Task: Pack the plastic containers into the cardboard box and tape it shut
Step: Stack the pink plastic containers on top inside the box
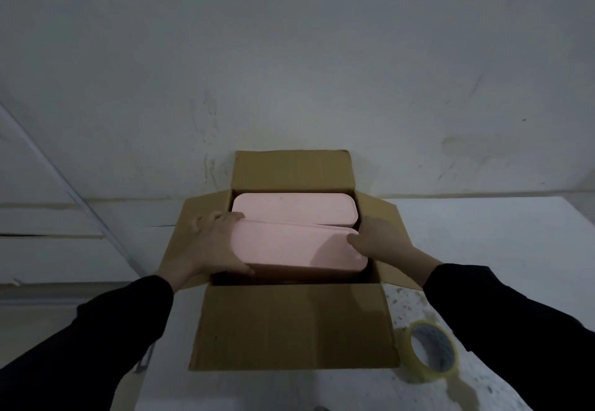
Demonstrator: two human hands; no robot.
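The person is wearing a black, long-sleeved top. The left sleeve [96,330] is showing at 7 o'clock and the right sleeve [515,323] at 5 o'clock, both plain, matte and softly creasing, each ending at the wrist, where the left hand [209,246] and right hand [383,243] are showing bare.

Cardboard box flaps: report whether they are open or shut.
Open. All four flaps of the cardboard box stand folded outward, and two pink containers show inside; the tape roll lies beside it.

Bare storeroom-like space; scuffed white wall [289,56] (stained); speckled white table [502,249].
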